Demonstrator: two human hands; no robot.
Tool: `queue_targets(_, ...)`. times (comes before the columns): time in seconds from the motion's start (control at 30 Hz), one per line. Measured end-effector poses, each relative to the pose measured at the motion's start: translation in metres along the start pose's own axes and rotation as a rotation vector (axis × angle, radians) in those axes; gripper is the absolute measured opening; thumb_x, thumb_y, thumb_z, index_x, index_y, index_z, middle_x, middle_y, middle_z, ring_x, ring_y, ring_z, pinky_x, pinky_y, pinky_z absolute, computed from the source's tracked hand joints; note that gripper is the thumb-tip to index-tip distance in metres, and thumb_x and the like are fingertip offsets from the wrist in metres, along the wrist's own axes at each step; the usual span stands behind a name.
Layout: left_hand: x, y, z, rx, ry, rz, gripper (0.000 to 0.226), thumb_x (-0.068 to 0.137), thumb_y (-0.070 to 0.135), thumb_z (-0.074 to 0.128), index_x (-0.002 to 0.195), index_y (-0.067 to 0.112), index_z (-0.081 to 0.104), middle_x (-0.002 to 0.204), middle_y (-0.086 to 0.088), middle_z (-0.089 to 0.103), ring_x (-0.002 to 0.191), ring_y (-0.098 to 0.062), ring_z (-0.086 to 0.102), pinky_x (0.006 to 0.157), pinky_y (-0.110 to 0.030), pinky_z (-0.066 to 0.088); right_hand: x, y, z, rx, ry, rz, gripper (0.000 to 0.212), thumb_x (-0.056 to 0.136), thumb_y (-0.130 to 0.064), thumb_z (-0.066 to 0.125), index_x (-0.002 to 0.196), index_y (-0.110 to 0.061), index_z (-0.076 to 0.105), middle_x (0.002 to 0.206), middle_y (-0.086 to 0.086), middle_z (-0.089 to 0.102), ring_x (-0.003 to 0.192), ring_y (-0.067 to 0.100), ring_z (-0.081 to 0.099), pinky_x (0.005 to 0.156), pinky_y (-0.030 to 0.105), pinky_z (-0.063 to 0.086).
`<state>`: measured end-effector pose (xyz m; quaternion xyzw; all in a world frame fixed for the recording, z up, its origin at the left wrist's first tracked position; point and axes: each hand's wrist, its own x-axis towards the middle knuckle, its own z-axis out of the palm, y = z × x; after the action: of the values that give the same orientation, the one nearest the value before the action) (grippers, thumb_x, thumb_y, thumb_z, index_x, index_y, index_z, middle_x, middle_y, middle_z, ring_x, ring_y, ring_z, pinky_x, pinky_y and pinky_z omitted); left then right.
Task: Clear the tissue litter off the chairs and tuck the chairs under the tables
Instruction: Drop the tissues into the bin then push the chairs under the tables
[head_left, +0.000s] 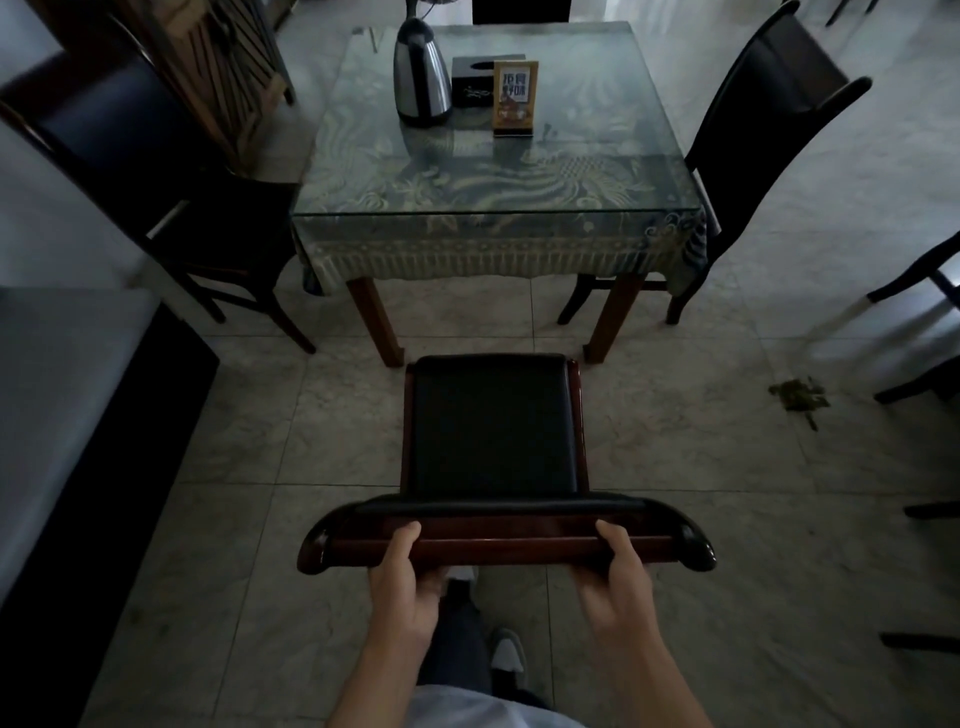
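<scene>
Head view: person's left hand (404, 577) & right hand (618, 574) both wrapped round the top rail of the chair (493, 431), thumbs on top, fingers curled under. Chair stands on the tile floor (260, 519) w/ black seat bare, front edge just short of the table (493, 171) legs, not under it yet. Kettle (421, 83) sits on table.

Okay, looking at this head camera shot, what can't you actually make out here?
1. Fingers of the left hand and right hand: curled behind the dark wooden chair's top rail.
2. Print on the small gold-framed table sign: too small and dim.
3. Black chair at the far side of the glass-topped table: cut off by the top edge.
4. Greenish litter on the floor tiles: too small to identify.
</scene>
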<state>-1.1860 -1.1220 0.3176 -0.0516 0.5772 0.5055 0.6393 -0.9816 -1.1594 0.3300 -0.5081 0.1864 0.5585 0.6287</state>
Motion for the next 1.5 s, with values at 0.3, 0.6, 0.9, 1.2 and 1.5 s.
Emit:
queue_targets(0.3, 0.019, 0.019, 0.01, -0.023, -0.058, 0.031, 0.042, 0.088, 0.012, 0.068, 0.129, 0.015, 0.059, 0.117, -0.016, 0.071, 0.093, -0.027, 0.075, 0.064, -0.039, 0.061, 0.012, 0.008, 0.021, 0.022, 0.039, -0.041, 0.048, 0.091, -0.004, 0.06, 0.138, -0.005, 0.048, 0.131, 0.025, 0.06, 0.118, 0.039, 0.06, 0.096, 0.05, 0.05)
queue_targets(0.6, 0.045, 0.023, 0.043, 0.034, -0.091, 0.016, 0.048, 0.09, 0.013, 0.067, 0.135, 0.017, 0.055, 0.128, -0.016, 0.065, 0.116, -0.034, 0.063, 0.093, -0.05, 0.055, 0.037, -0.011, 0.049, 0.012, 0.039, -0.081, 0.042, 0.092, -0.004, 0.059, 0.133, -0.002, 0.052, 0.132, 0.028, 0.058, 0.119, 0.042, 0.058, 0.099, 0.055, 0.048)
queue_targets(0.9, 0.077, 0.034, 0.093, 0.022, -0.097, 0.048, 0.05, 0.088, 0.012, 0.068, 0.135, 0.02, 0.054, 0.126, -0.013, 0.065, 0.114, -0.031, 0.065, 0.095, -0.05, 0.053, 0.074, -0.039, 0.09, 0.002, 0.028, -0.112, 0.04, 0.092, -0.003, 0.059, 0.131, -0.001, 0.052, 0.127, 0.025, 0.06, 0.123, 0.044, 0.056, 0.105, 0.06, 0.043)
queue_targets(1.2, 0.114, 0.055, 0.142, 0.034, -0.11, 0.049, 0.046, 0.088, 0.013, 0.068, 0.132, 0.015, 0.056, 0.121, -0.015, 0.067, 0.101, -0.027, 0.072, 0.076, -0.04, 0.061, 0.108, -0.06, 0.135, 0.009, 0.001, -0.084, 0.043, 0.091, -0.005, 0.062, 0.133, -0.002, 0.052, 0.124, 0.022, 0.064, 0.111, 0.036, 0.064, 0.086, 0.048, 0.054)
queue_targets(1.5, 0.139, 0.067, 0.174, 0.082, -0.109, 0.066, 0.044, 0.09, 0.016, 0.069, 0.131, 0.021, 0.054, 0.119, -0.012, 0.068, 0.096, -0.023, 0.073, 0.071, -0.038, 0.062, 0.134, -0.073, 0.161, -0.016, -0.033, -0.064, 0.033, 0.092, -0.008, 0.062, 0.124, -0.008, 0.055, 0.115, 0.018, 0.067, 0.107, 0.034, 0.066, 0.082, 0.046, 0.056)
